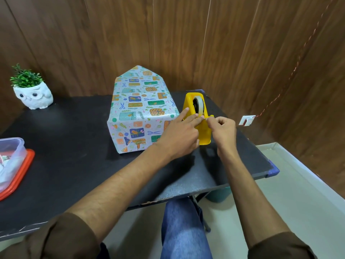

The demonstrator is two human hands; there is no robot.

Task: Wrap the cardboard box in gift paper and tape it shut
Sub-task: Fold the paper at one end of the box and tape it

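While the box sits wrapped mid-worktop, far flap upright, my left hand steadies the dispenser with straight fingers. My right hand pinches the tape; I should pull level, then tear downward.

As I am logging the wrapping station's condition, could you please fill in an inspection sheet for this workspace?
Surface: black table, matte top.
Job's things: wrapped box, its far end flap standing up, not folded down; yellow tape dispenser to its right, roll loaded.
Clutter: owl planter far left; clear container on an orange lid at the left edge.
Hands: left hand rests straight fingers on the dispenser; right hand pinches the tape end at the cutter.
Cables: reddish cord runs up the wall from a white wall plate.
Surroundings: wood-panelled walls, pale floor.
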